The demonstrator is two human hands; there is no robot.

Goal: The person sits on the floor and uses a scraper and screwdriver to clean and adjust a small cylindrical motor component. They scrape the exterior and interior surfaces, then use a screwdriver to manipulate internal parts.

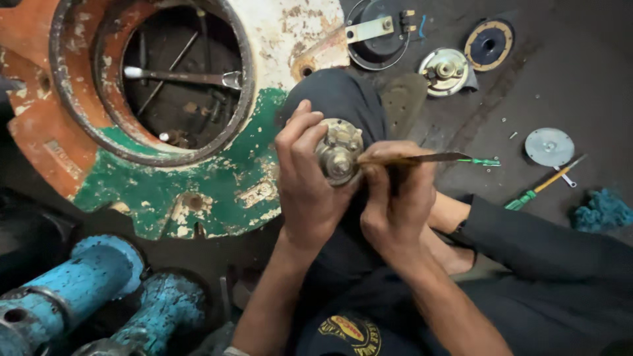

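My left hand [304, 188] grips a small round metal part [339, 153] with a brass-coloured hub, held over my raised knee [343, 92] in dark trousers. My right hand [394, 198] holds a thin blade-like tool [422, 158] whose tip touches the part's right side; the tool's other end sticks out to the right. Both hands are close together, thumbs nearly touching. The underside of the part is hidden by my fingers.
A large worn white, green and orange metal housing [217, 184] with a round opening lies left. Blue cylinders [86, 283] sit lower left. On the dark floor lie round discs [549, 146], a horn-like part [379, 33], a green-handled screwdriver [534, 192], a small spanner [567, 178], a teal rag [603, 211].
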